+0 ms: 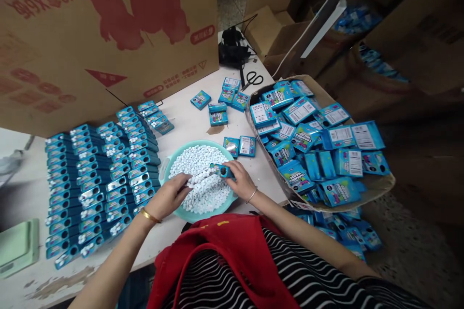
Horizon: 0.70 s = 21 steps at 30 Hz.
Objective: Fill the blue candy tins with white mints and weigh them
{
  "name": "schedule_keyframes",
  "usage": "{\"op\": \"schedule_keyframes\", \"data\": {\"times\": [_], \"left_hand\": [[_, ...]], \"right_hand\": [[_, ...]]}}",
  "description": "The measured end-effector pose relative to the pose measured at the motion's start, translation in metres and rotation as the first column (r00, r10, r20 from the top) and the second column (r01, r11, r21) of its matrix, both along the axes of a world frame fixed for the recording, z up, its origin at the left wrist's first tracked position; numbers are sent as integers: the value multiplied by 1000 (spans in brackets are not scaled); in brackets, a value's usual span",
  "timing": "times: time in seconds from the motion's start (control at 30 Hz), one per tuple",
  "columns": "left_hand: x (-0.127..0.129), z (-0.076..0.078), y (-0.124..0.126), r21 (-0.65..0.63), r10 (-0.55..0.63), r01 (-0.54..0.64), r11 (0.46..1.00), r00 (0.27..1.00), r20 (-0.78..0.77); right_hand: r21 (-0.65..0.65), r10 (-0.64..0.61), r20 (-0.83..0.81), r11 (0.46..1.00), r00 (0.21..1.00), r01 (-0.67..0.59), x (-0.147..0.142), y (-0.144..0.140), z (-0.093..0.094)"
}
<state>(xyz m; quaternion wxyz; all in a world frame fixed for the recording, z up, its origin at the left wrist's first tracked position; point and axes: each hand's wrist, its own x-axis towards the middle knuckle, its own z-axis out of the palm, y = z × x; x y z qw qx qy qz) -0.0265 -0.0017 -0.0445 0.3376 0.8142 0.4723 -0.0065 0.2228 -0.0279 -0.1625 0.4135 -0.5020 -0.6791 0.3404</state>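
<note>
A pale green basin [166, 166] full of small white candies [203, 154] stands on the table in front of me. My right hand [239, 181] grips a small blue carton [222, 170] over the right part of the basin. One end of the carton, toward the left, has white candies at it. At the basin's left side, my left hand [174, 196] is curled with its fingertips among the candies, some of them between thumb and fingers. Its fingertips are partly hidden by the heap.
Rows of blue cartons [119, 183] with white candies at their ends stand at left. A large bin [384, 188] of blue cartons is at right. Loose cartons [218, 115] and scissors [253, 78] lie behind the basin. A big cardboard box [108, 58] and a green scale [20, 246] flank the rows.
</note>
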Motion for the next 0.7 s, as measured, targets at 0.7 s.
{"op": "schedule_keyframes", "data": {"times": [0.7], "left_hand": [[-24, -51, 27, 112, 81, -18, 994, 807, -584]], "right_hand": [[16, -3, -92, 1000, 996, 4, -4, 2, -17]]}}
